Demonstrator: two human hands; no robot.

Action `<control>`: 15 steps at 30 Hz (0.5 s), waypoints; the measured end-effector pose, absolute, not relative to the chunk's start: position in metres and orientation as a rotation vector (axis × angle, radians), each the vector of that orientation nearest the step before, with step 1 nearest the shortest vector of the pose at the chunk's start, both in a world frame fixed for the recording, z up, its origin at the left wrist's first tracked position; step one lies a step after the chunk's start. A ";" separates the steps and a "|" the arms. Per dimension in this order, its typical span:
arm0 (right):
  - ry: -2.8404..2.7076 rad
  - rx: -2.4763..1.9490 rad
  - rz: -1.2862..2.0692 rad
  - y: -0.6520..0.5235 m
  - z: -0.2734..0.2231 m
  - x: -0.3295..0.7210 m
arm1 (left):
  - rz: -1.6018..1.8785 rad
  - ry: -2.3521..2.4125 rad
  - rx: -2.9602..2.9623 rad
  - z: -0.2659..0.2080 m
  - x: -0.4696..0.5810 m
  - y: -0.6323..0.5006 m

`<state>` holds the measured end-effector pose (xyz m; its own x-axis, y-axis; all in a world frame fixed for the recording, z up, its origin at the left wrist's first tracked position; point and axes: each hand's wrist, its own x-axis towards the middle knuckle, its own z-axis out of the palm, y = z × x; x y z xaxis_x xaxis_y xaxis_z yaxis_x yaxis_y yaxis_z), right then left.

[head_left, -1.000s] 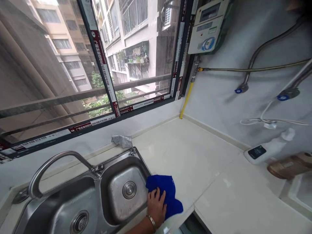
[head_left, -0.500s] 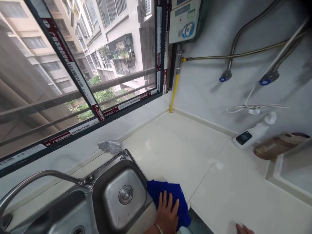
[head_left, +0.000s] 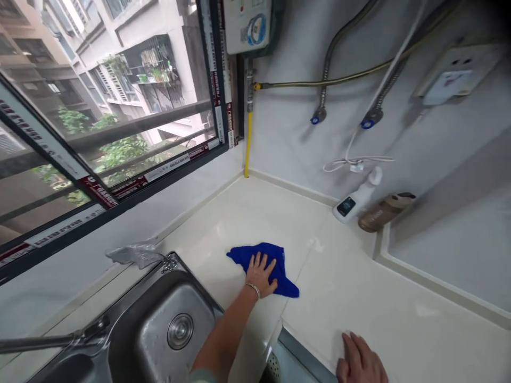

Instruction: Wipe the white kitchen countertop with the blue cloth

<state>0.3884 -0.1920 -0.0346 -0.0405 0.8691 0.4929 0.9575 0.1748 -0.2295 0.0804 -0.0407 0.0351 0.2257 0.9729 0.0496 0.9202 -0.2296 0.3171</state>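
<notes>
My left hand [head_left: 261, 274] lies flat, fingers spread, on a blue cloth [head_left: 242, 254] and presses it onto the cream countertop [head_left: 279, 213], right of the steel sink [head_left: 159, 303]. A bracelet sits on that wrist. My right hand [head_left: 361, 361] rests palm down on the counter near its front edge, at the lower right, with nothing in it.
A faucet [head_left: 48, 340] reaches over the sink, and a crumpled grey wad [head_left: 133, 254] lies behind it. A white spray bottle [head_left: 357, 199] and a brown bottle [head_left: 383, 211] lie by the back wall. Hoses, a yellow pipe [head_left: 248, 143] and a meter [head_left: 247, 24] hang above. A raised ledge [head_left: 439, 287] borders the right.
My left hand has slid the blue cloth from the sink's rim away across the counter. My right hand has come further into view on the counter. The view has swung right.
</notes>
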 end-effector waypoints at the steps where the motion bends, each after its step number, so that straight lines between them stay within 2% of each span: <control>1: -1.939 -1.708 -0.236 -0.191 -0.034 0.388 | 0.339 1.815 2.268 0.036 0.080 -0.032; 7: -1.959 -1.737 -0.233 -0.186 -0.031 0.384 | 0.341 1.844 2.286 0.035 0.084 -0.030; 15: -1.920 -1.731 -0.210 -0.186 -0.036 0.383 | 0.432 1.545 2.434 0.021 0.108 -0.128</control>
